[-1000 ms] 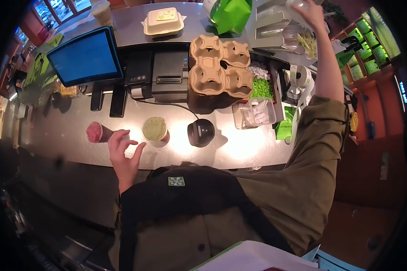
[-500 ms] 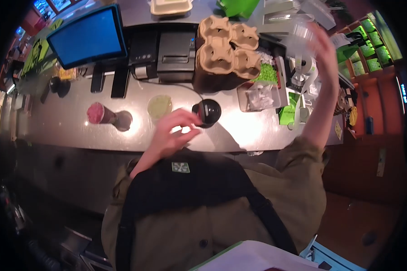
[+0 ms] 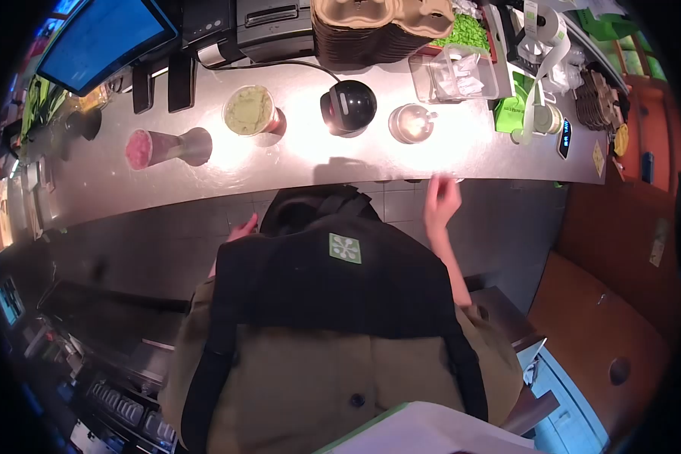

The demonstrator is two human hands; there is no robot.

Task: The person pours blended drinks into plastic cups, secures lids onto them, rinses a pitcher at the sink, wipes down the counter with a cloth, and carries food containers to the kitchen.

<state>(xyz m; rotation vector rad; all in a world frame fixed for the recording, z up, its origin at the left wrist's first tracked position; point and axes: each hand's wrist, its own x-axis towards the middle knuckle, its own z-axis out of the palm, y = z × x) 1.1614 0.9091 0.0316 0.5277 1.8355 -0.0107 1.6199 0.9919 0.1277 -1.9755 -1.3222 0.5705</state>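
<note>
My left hand (image 3: 244, 227) is low beside the dark apron, over the floor. Only a fingertip or thumb and a bit of the hand show; the rest is hidden. My right hand (image 3: 443, 203) hangs in front of the counter edge, its fingers bent and smeared by motion, with no object visible in it. Nearest to it on the steel counter lies a clear plastic lid (image 3: 412, 124), bright with glare. Left of that stands a round black device (image 3: 349, 106). A cup with a pale green drink (image 3: 250, 112) and a cup with a pink drink (image 3: 150, 148) stand farther left.
Stacked cardboard cup carriers (image 3: 363, 41) stand at the back of the steel counter (image 3: 303, 163), beside a black printer (image 3: 276, 29). A blue-lit screen (image 3: 102, 41) is at the back left. A clear bin (image 3: 454, 74) holds white packets. Paper tape (image 3: 541, 83) hangs at the right.
Both hands have come down off the counter toward my body, the right one from the back right. A clear lid now lies on the counter. The view has tilted downward.
</note>
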